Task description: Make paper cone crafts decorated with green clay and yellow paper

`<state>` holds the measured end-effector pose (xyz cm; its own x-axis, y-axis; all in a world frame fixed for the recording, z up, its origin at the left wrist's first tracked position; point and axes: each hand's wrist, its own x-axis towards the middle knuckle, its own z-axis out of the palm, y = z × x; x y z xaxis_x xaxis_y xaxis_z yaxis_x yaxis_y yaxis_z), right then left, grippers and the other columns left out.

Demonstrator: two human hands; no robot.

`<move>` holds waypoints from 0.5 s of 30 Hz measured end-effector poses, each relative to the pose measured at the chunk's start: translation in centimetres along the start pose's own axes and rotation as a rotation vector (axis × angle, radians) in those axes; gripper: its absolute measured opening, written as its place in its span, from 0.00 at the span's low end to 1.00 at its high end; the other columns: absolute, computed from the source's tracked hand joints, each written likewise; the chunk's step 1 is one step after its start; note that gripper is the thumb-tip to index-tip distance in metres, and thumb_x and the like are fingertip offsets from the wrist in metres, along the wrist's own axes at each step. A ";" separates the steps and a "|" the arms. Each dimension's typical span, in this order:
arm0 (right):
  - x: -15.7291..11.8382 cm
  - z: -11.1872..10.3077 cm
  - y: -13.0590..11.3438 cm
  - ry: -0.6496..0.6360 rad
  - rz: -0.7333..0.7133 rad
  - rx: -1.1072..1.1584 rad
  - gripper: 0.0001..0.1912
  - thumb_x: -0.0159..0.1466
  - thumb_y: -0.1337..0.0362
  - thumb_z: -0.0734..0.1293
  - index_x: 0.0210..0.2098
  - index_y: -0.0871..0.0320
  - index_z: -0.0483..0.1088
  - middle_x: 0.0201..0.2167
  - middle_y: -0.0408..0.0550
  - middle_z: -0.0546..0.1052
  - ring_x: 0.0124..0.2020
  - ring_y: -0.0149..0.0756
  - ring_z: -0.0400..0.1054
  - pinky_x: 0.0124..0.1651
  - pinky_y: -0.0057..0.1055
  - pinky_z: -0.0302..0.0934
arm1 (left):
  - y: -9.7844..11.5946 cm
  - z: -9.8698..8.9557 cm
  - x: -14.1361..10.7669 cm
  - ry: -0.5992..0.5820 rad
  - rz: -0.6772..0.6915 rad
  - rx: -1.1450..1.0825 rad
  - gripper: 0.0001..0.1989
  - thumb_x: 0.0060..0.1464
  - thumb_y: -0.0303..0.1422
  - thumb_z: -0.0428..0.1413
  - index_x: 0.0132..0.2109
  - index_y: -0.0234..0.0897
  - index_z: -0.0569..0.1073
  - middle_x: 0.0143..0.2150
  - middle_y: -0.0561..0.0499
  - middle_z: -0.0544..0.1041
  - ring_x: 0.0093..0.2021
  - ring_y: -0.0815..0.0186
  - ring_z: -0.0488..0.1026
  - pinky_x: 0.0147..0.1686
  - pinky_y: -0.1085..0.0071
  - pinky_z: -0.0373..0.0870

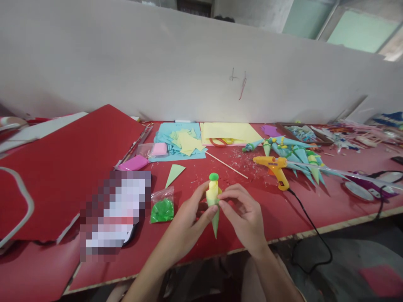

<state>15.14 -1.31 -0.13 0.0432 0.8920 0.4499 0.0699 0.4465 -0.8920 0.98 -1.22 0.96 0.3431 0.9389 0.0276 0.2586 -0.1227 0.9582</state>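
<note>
A small pale green paper cone (215, 224) points downward above the front of the red table, with a yellow upper part and a round green ball on top. My left hand (192, 212) is closed around its left side, the thumb lying across the cone's front. My right hand (241, 212) pinches at the cone's right side, thumb and index finger meeting by a small green bit. A clear bag of green pieces (162, 209) lies left of my left hand. Beyond it is a flat pale green paper piece (175, 174).
A yellow glue gun (277, 168) with a black cord lies at right, before a pile of blue and green cones (302, 155). Paper sheets (231, 132) and a thin stick (227, 165) lie behind the hands. A blurred-out object (118, 214) is at left.
</note>
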 end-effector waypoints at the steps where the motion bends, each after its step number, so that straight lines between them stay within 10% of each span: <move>1: 0.0 0.0 0.0 -0.011 -0.003 0.030 0.06 0.55 0.70 0.65 0.31 0.54 0.72 0.29 0.44 0.69 0.32 0.32 0.65 0.33 0.28 0.62 | 0.0 0.0 0.0 0.002 0.001 -0.003 0.21 0.56 0.37 0.47 0.56 0.41 0.56 0.39 0.50 0.71 0.37 0.66 0.71 0.39 0.67 0.71; 15: -0.1 0.2 0.0 -0.016 0.004 0.105 0.04 0.57 0.68 0.63 0.30 0.55 0.71 0.27 0.43 0.67 0.29 0.31 0.64 0.31 0.28 0.60 | 0.3 -0.2 -0.2 0.030 0.062 0.000 0.19 0.55 0.36 0.48 0.54 0.43 0.59 0.45 0.49 0.71 0.40 0.64 0.72 0.40 0.68 0.71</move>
<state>14.97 -1.36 -0.13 0.0268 0.8943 0.4467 -0.0355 0.4475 -0.8936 0.83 -1.42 1.30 0.3310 0.9388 0.0952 0.2374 -0.1804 0.9545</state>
